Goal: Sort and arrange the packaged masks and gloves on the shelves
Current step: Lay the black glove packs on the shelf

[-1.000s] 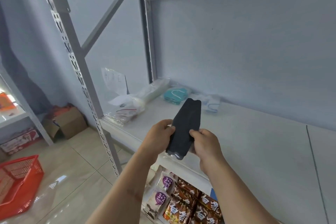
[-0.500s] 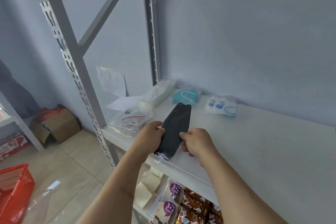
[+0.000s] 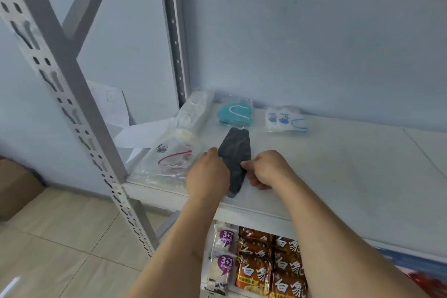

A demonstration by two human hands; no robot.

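Note:
A packaged black mask [image 3: 235,152] lies lengthwise on the white shelf [image 3: 338,176], near its front left. My left hand [image 3: 208,174] grips its left edge and my right hand [image 3: 268,168] pinches its right edge. Behind it at the back wall lie a teal mask packet [image 3: 234,113] and a white-and-blue mask packet [image 3: 285,120]. A long clear packet of gloves [image 3: 193,113] lies along the shelf's left end, with a clear bag holding a red cord [image 3: 169,159] in front of it.
A grey slotted upright [image 3: 60,94] and a diagonal brace stand at the left. White paper sheets [image 3: 135,133] hang off the shelf's left end. Snack packets [image 3: 266,264] fill the lower shelf. A cardboard box [image 3: 17,191] sits on the tiled floor.
Both hands have lowered the black mask from the air onto the shelf and pushed it toward the back, close to the teal packet. The camera moved closer and tilted down.

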